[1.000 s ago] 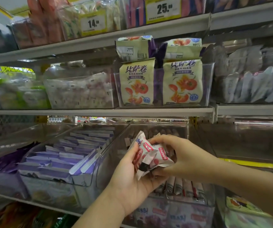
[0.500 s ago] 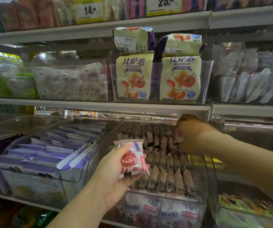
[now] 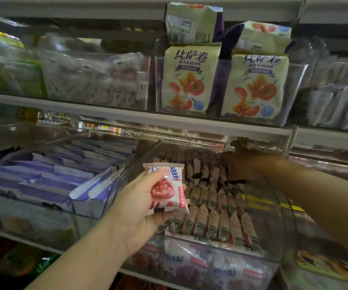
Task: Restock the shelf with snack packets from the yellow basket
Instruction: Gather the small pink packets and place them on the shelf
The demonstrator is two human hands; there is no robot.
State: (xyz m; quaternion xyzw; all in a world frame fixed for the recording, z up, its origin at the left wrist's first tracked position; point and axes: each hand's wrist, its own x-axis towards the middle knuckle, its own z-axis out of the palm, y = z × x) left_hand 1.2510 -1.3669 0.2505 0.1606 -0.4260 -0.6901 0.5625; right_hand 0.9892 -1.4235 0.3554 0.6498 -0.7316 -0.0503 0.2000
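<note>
Fingers [image 3: 162, 217] of left hand [image 3: 136, 208] curled under packet [image 3: 166, 187], thumb pressed on its upper-left front. Packet clamped between them, upright, printed face to camera, held just above front of rows [image 3: 215, 218] standing in clear bin [image 3: 285, 218]. Right hand [image 3: 242, 166] deep in bin at rear rows, under shelf [image 3: 190, 122] edge, in shadow. Its fingers look bent; cannot tell whether they hold anything.

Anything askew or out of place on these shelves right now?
Two beige pizza-roll bags lie tipped atop the upright ones in the clear upper-shelf bin. In the lower clear bin, two purple flat packets lean loose at the front right corner.
</note>
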